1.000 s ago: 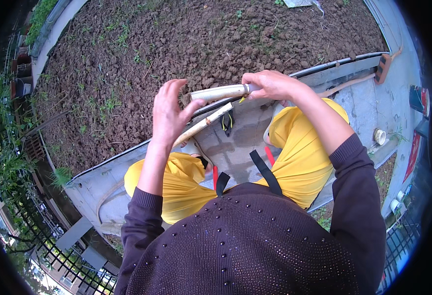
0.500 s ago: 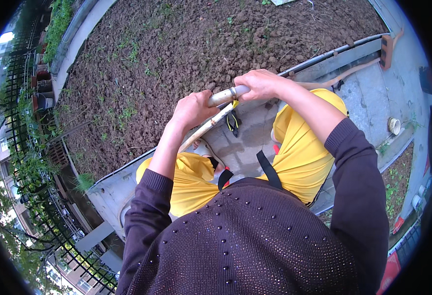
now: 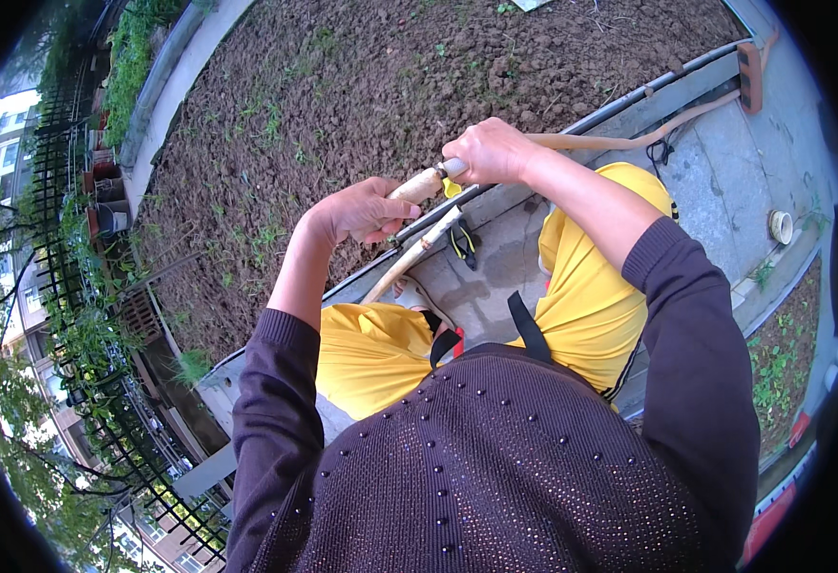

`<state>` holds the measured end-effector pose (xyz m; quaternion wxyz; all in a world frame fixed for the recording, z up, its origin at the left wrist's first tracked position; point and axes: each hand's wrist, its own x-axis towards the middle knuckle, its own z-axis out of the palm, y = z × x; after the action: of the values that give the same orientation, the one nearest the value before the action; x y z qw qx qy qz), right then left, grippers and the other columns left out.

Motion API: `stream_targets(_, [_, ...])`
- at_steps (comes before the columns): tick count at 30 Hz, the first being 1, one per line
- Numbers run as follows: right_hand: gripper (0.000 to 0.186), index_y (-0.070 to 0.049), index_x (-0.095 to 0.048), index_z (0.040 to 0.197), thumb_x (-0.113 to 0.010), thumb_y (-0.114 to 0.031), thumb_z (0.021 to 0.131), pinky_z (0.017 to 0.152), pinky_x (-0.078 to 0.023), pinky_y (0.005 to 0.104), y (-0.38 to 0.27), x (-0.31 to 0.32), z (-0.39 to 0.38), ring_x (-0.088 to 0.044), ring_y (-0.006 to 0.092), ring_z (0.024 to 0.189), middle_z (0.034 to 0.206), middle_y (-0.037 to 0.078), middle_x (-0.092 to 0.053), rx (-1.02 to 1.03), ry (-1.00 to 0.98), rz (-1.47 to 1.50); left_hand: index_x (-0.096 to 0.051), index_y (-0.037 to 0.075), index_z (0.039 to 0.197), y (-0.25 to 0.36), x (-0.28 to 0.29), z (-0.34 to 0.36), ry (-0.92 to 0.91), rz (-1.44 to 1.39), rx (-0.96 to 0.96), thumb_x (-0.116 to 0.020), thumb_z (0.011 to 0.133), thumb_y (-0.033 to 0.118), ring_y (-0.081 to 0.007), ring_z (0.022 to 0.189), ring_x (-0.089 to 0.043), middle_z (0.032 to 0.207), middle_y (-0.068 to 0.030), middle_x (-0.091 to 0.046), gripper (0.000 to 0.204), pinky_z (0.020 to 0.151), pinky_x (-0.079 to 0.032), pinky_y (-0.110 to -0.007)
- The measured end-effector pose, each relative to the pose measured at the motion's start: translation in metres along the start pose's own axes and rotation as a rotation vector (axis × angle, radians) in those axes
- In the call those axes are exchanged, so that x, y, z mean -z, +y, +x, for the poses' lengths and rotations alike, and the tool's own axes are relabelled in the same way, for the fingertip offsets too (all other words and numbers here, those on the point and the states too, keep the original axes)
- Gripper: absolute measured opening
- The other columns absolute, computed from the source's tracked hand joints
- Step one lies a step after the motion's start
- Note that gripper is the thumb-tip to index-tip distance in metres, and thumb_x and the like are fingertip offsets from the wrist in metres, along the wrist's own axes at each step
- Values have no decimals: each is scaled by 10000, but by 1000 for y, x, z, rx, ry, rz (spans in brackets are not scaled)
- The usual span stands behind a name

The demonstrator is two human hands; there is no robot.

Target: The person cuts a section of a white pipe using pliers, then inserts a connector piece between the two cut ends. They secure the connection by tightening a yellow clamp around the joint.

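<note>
My right hand (image 3: 488, 153) is wrapped around the end of a pale hose (image 3: 591, 142) that runs off to the right. At its fingers sits a metal band clamp (image 3: 441, 172) with a yellow tab (image 3: 452, 188) hanging below it. A short, soiled whitish tube (image 3: 417, 188) extends from the clamp to my left hand (image 3: 357, 212), whose fingers and thumb pinch its other end. Beneath the tube, a second pale hose piece (image 3: 421, 246) slants up from beside my foot, its end free. Black-and-yellow pliers (image 3: 462, 245) lie on the paving between my feet.
Beyond my hands lies a bed of clumpy soil (image 3: 343, 105), edged by a low border (image 3: 672, 93). A brick (image 3: 750, 78) stands at the far right by the hose, and a small pale cup (image 3: 780, 226) sits on the paving. Pots (image 3: 109, 205) and a fence are left.
My left hand has shifted left and down and turned, its grip loosening from a full wrap to a pinch. My right hand has moved slightly up and left with the hose.
</note>
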<state>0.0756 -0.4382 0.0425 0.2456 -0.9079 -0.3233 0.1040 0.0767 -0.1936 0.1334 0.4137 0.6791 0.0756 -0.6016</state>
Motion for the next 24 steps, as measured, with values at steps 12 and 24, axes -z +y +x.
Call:
stream_targets(12, [219, -140, -687, 833, -660, -357, 825, 700, -562, 456, 6, 12, 6, -712, 329, 782, 795, 102, -723, -47, -42, 52, -621, 48, 1047, -11, -22, 2, 640, 1009, -396, -726, 860, 300, -301, 680, -701, 797, -173, -696, 330, 622, -553, -429])
stream_targets(24, [150, -141, -639, 782, -667, -287, 800, 650, -556, 459, 8, -3, 9, -701, 333, 725, 726, 105, -695, 37, 54, -19, -607, 55, 1120, 8, -20, -12, 244, 315, -56, -743, 899, 223, -36, 468, -435, 638, 71, -457, 310, 407, -331, -230])
